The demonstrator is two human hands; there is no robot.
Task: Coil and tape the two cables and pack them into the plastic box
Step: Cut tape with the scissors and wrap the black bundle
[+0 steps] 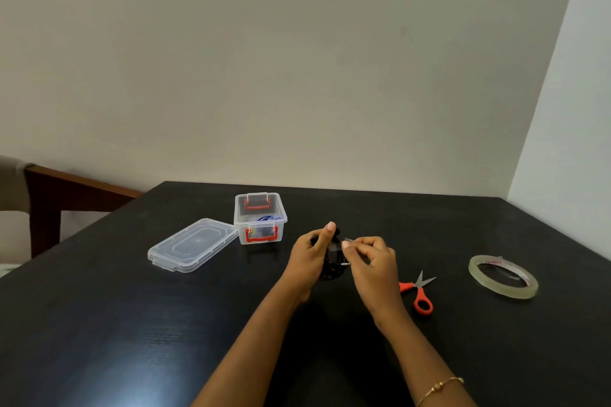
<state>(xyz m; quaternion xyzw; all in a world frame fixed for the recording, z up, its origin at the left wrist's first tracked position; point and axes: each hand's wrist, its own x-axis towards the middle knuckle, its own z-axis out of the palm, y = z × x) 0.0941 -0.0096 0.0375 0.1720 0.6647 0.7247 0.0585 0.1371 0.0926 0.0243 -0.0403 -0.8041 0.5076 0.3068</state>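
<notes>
Gripping the coiled black cable (331, 266) in your left hand (309, 253), your right hand (372, 258) pinching a clear tape strip (349, 240) against it, open plastic box (260, 218) behind, lid (192, 244) beside it.

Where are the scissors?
The scissors lie on the table to the person's right, just beside the right hand, with the tape roll farther right.

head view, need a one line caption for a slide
Left hand holds a coiled black cable while the right hand tapes it; open plastic box, scissors and tape roll nearby.
</notes>
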